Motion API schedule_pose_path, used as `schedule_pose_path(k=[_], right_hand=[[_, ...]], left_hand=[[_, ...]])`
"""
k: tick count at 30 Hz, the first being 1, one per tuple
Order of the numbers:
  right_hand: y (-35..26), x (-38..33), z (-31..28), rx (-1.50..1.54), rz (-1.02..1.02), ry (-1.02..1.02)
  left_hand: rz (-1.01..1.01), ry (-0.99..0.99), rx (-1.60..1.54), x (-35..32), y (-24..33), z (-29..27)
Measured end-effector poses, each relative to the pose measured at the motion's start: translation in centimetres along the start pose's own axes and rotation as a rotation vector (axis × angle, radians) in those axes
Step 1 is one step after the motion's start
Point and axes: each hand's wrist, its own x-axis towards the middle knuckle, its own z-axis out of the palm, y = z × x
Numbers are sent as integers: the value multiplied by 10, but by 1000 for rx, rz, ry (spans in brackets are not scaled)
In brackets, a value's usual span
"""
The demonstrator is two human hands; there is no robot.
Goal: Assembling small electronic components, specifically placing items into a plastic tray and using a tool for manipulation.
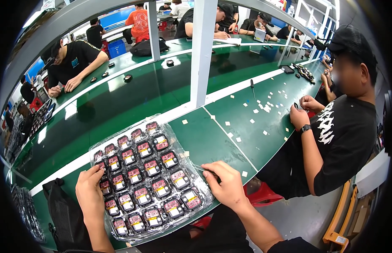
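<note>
A clear plastic tray lies tilted on the green bench in front of me. Its pockets hold rows of small black square-cased electronic modules, with pink-red circuit parts and a white and yellow label on each. My left hand is closed at the tray's left edge, its fingertips touching a module in the outer row; the thumb is partly hidden. At the right edge my right hand pinches thin metal tweezers, whose tips point toward the tray. No module is visible between the tips.
Small pale square pieces lie scattered on the bench beside a screwdriver. A white post rises beyond the tray. A black bag sits at left. A co-worker works close at right; others sit across the green conveyor.
</note>
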Motion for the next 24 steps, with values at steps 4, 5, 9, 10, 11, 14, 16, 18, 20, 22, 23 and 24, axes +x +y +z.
schedule_pose_path(k=[4,5,9,10,11,14,16,18,20,22,23,24], right_hand=[[0,2,0,-24,15,-6],[0,2,2,-22,22,-7],[-2,-1,-1,-21,6,14],[-2,0,-2,-19,10,10],[-1,0,-2,-17,14,8],[0,1,0,-16,26,-1],[-1,1,0,-16,17,6],[-2,0,1,-12,3,10],[-1,0,0,-9,24,8],[-1,0,1,-16,24,5],[-1,1,1,-16,9,5],[-1,1,1,-17,-4,2]], left_hand=[[-5,-39,19,3,6,-4],[-7,-67,14,3,5,-4],[3,-92,-42,-2,4,-9],[4,-94,-45,-3,3,-9],[-4,-93,-136,-4,1,-10],[-206,51,-497,-17,-16,-3],[-524,109,-769,-30,-21,-9],[-627,158,-845,-40,-23,-7],[-735,187,-991,-56,-16,-3],[-843,227,-1165,-73,-9,2],[-834,262,-1162,-77,-5,3],[-829,295,-1159,-83,-1,4]])
